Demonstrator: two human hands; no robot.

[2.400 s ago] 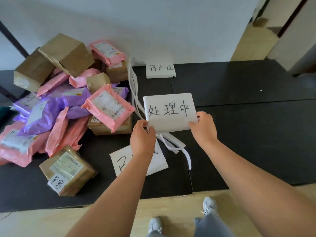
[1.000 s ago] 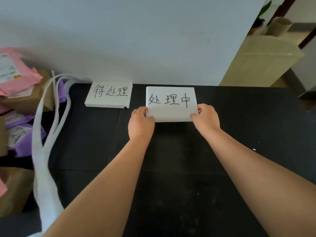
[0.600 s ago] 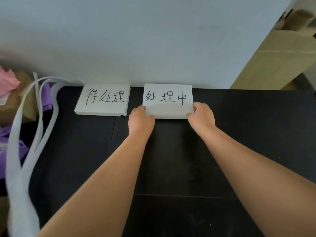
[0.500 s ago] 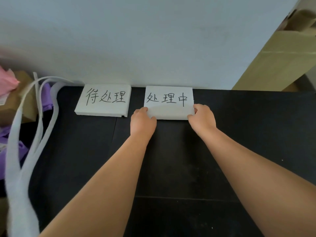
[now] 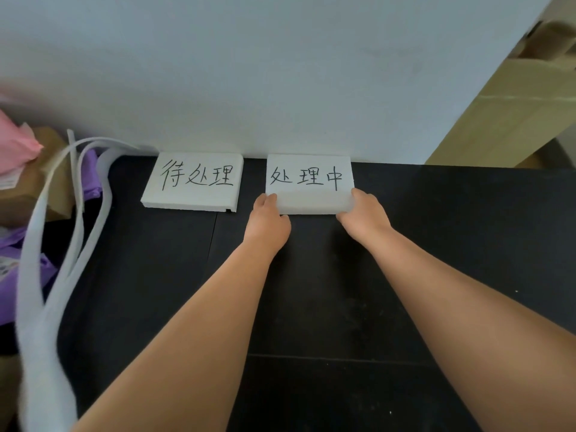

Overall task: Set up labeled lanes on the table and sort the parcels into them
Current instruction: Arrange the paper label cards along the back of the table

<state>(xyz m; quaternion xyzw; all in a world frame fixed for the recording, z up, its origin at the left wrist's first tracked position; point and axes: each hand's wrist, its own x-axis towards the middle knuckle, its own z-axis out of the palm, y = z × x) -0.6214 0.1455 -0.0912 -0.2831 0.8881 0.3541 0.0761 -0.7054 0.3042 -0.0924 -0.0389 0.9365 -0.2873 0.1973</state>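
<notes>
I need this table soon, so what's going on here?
A person is laying out lane signs. The left hand and right hand pinch the near corners of the 处理中 sign at the back edge of the table by the wall, right of the 待处理 sign, not touching it. The parcels lie piled at the left, unsorted.

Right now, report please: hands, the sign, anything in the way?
Left hand, right hand: each grips a near corner of the 处理中 sign. Sign at the wall, apart from the 待处理 sign. White foam strips far left, not blocking.
</notes>
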